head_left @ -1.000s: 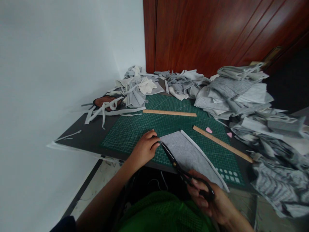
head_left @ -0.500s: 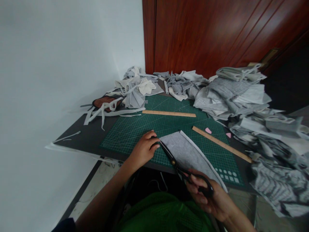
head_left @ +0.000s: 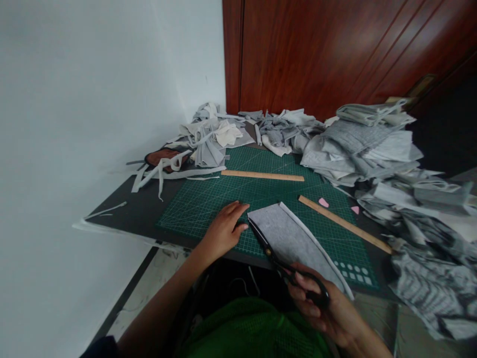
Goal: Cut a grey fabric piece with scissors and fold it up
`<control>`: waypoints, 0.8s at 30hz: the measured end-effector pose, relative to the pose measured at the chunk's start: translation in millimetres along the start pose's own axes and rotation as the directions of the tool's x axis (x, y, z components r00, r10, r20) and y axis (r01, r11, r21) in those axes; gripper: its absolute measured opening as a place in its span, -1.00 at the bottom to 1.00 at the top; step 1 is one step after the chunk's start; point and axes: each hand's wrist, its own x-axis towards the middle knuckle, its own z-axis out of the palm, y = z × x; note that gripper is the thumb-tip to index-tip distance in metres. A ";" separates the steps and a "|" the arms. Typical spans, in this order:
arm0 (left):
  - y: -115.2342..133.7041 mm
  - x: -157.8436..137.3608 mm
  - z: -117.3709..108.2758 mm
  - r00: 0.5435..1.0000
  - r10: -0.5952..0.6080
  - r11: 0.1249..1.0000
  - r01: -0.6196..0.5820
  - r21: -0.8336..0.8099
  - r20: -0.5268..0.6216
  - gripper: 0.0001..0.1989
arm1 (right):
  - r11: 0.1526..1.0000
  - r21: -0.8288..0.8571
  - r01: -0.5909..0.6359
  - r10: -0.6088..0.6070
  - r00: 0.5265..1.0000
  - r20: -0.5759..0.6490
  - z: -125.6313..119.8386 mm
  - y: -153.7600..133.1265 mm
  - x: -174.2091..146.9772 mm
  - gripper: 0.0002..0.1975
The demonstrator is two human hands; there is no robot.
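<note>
Grey cloth (head_left: pixel 288 233) is lying on the near part of the green mat (head_left: pixel 201 204), its near end reaching past the table's (head_left: pixel 122 214) front edge. Black scissors (head_left: pixel 268 251) are running along its left side, their tips pointing towards its far-left corner. The right hand (head_left: pixel 322 306) is gripping the scissors by the handles, its fingers wrapping around them. The left hand (head_left: pixel 225 228) is resting or hovering over the mat, just beside that corner; its thumb and fingers are standing apart, with nothing visible between them. One ruler (head_left: pixel 263 175) is lying across the mat beyond the cloth, and another ruler (head_left: pixel 345 223) is slanting to its right, near two pink pieces (head_left: pixel 323 202). Fabric piles (head_left: pixel 357 144) are crowding the table's back and right.
</note>
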 end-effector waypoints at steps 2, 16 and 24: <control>2.1 -0.6 -1.9 0.999 0.023 0.999 -0.024 0.028 0.023 -0.52 | 1.000 0.001 0.000 0.000 1.000 -0.002 -0.3 0.0 0.2 -0.32; 0.4 0.1 1.7 0.999 0.036 0.999 -0.035 0.028 -0.017 -0.68 | 0.999 0.036 -0.015 0.014 1.000 0.018 -2.3 -0.3 1.1 -0.37; -2.0 0.1 3.9 0.999 0.043 0.999 -0.043 0.022 -0.023 -0.68 | 0.994 0.097 -0.045 0.043 0.999 0.027 -7.0 0.4 -0.4 -0.39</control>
